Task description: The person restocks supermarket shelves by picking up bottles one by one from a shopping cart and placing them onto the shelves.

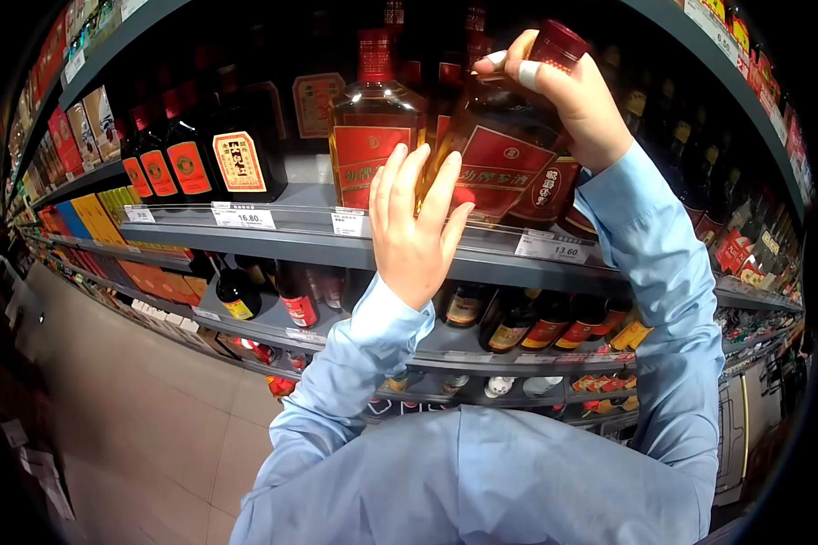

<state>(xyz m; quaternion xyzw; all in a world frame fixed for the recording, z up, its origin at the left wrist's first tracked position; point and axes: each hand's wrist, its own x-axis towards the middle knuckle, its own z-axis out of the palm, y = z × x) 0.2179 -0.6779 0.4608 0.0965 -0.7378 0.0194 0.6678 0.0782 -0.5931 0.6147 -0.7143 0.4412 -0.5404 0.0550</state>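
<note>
My right hand (568, 91) is wrapped round the neck of a liquor bottle (504, 163) with a red cap and red label; the bottle leans, its cap toward the right. White tape or a bandage shows on one finger. My left hand (415, 222) is open, fingers stretched upward in front of the shelf, by the held bottle's left edge and a second red-capped bottle (377, 136). That second bottle stands upright with a similar red label. Whether my left fingertips touch either bottle, I cannot tell.
Dark bottles (243, 150) with orange and cream labels stand at left on the same shelf. Price tags (554, 247) line the shelf edge (309, 243). More bottles (509, 322) fill the shelf below. A tiled floor (154, 363) lies at lower left.
</note>
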